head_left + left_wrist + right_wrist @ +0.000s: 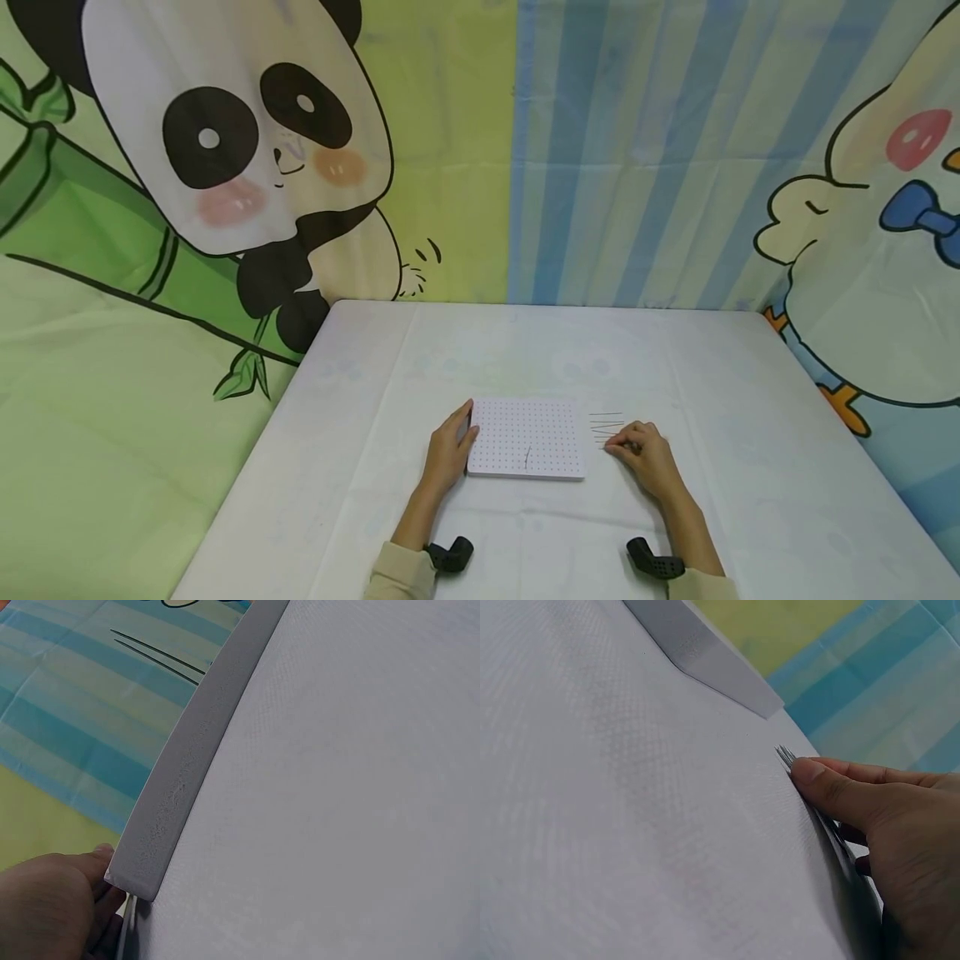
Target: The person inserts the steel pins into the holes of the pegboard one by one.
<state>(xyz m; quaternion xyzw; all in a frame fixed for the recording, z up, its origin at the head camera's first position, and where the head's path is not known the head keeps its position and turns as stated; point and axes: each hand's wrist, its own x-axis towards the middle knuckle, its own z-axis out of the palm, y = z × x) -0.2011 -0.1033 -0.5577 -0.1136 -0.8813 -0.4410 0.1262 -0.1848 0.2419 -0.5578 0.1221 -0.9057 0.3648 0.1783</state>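
A white pegboard [525, 437] with a grid of small holes lies on the table. One thin dark pin [527, 457] stands in it near the front edge; a second fine line beside it may be another pin or a shadow. My left hand [450, 446] grips the board's left edge, thumb at the rim, other fingers partly hidden. To the right of the board, several thin metal pins [606, 422] lie side by side. My right hand [645, 450] pinches at the nearest pin between thumb and index finger, and metal tips [784, 755] show just past the fingertips.
A white-covered table [720, 400] surrounds the board. Behind it hangs a printed curtain [600, 150] with a panda and a white cartoon figure. Black wrist devices [450, 555] sit on both forearms, near the beige sleeves.
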